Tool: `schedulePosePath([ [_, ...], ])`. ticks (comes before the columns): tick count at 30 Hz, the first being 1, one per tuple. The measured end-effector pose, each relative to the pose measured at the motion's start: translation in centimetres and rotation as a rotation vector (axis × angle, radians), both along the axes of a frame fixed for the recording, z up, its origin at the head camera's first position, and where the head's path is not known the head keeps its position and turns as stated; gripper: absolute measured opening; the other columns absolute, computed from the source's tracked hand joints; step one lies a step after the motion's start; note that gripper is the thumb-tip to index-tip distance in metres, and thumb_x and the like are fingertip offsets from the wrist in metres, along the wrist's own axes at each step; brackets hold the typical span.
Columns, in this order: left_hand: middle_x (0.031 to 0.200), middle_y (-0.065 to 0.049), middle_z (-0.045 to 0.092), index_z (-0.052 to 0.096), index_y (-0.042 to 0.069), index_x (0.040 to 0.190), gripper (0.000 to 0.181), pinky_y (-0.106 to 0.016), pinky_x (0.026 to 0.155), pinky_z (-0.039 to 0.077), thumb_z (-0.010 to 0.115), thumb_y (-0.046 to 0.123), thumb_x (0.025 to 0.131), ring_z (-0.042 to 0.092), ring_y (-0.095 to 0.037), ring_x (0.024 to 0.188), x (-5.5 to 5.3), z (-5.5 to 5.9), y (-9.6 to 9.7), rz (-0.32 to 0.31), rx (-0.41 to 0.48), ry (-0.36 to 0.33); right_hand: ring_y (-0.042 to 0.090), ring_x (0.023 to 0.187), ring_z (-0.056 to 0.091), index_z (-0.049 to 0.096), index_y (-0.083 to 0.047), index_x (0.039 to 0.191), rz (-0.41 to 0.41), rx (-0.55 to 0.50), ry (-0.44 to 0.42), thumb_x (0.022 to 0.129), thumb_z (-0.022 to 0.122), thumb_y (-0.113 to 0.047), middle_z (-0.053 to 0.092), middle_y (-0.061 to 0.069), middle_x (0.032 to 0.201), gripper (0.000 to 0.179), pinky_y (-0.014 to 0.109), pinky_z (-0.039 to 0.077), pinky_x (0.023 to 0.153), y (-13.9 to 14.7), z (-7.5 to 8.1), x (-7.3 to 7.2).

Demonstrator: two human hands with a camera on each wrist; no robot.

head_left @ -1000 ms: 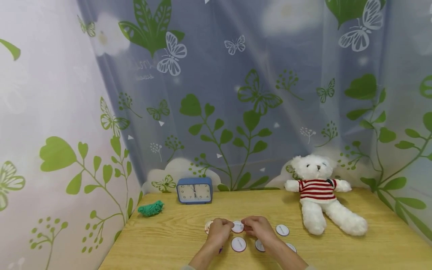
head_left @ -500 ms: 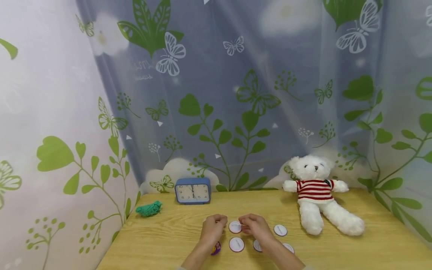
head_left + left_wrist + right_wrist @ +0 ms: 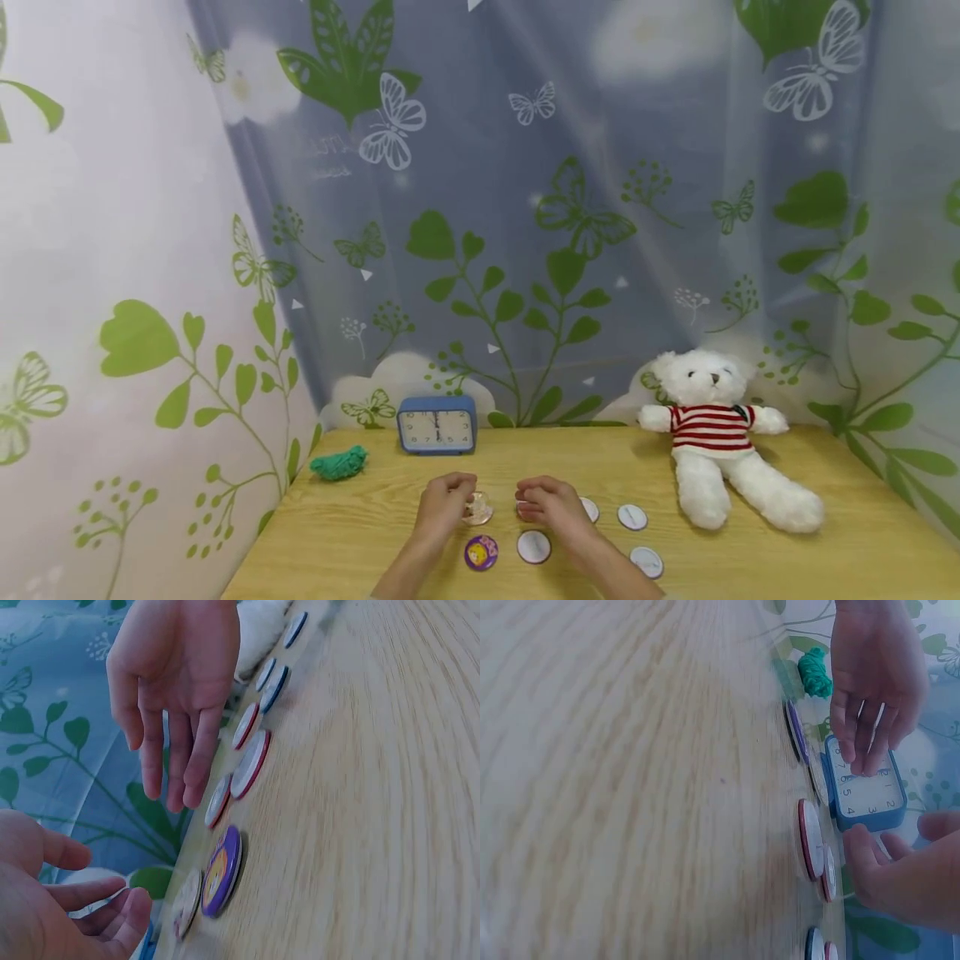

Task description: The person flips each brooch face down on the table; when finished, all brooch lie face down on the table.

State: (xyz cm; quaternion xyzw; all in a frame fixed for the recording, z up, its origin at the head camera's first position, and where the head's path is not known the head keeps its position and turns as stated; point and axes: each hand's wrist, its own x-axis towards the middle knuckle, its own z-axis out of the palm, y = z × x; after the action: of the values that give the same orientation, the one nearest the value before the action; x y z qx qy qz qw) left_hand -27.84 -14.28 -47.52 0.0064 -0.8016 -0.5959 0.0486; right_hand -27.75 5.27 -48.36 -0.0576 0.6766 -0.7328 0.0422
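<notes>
My left hand [image 3: 441, 510] is held loosely beside a pale, face-up pin badge [image 3: 480, 508], its fingers bent with nothing in them. Nearer to me lies a purple pin badge [image 3: 481, 552] with a yellow figure. My right hand [image 3: 557, 512] hovers over a badge with a white back, mostly covered in the head view, and its relaxed fingers hold nothing. In the right wrist view, white-backed, red-edged badges [image 3: 811, 840] lie below that hand. Another white-backed badge [image 3: 534, 547] sits just in front of the right fingers. Both wrist views show the two palms facing each other above the row.
More white-backed badges [image 3: 632, 517] lie to the right, one [image 3: 647, 562] beside my right forearm. A blue clock [image 3: 437, 425] stands at the back, with a green bundle of cord [image 3: 339, 463] to its left. A white teddy bear [image 3: 712, 437] sits at the back right.
My left hand has drawn away to the left, uncovering the pale and purple badges. The right hand has shifted slightly left over a white-backed badge, exposing another behind it.
</notes>
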Motion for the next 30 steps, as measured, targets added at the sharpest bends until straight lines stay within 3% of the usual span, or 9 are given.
schedulePosePath([
  [7,0.103,-0.024,0.070,0.067,-0.011,0.122,0.032,-0.042,0.077,0.062,0.057,0.010,0.101,0.067,-0.029,0.091,0.0,-0.3,-1.5,0.041,-0.044,-0.001,0.023,0.095,0.071,0.054,0.024,0.123,0.028,0.008,0.004,0.100,0.052,0.000,0.072,0.019,0.107,0.034,0.042,0.061,0.091,-0.7,-0.1,-0.1],
  [16,0.109,-0.019,0.069,0.066,-0.009,0.123,0.033,-0.035,0.078,0.058,0.057,0.013,0.101,0.066,-0.025,0.093,-0.2,-0.8,-2.7,0.086,-0.075,-0.076,0.034,0.107,0.068,0.047,0.025,0.131,0.114,0.015,-0.017,0.102,0.051,-0.005,0.058,0.041,0.125,0.041,0.047,0.058,0.099,-1.4,-0.3,-0.2],
  [21,0.112,-0.021,0.069,0.066,-0.011,0.122,0.033,-0.031,0.073,0.057,0.057,0.011,0.099,0.068,-0.023,0.090,-0.1,-0.9,-2.8,0.073,-0.081,-0.074,0.044,0.116,0.064,0.043,0.025,0.134,0.161,0.022,-0.021,0.103,0.049,-0.006,0.054,0.044,0.130,0.044,0.049,0.056,0.102,-1.6,-0.3,-0.2],
  [30,0.111,-0.025,0.067,0.062,-0.015,0.124,0.035,-0.033,0.070,0.059,0.055,0.011,0.100,0.066,-0.022,0.083,0.1,-1.3,-2.8,0.009,-0.017,-0.117,0.044,0.116,0.063,0.041,0.025,0.136,0.178,0.032,-0.060,0.103,0.048,-0.006,0.055,0.040,0.129,0.046,0.051,0.054,0.103,-2.0,-0.1,-0.2],
])
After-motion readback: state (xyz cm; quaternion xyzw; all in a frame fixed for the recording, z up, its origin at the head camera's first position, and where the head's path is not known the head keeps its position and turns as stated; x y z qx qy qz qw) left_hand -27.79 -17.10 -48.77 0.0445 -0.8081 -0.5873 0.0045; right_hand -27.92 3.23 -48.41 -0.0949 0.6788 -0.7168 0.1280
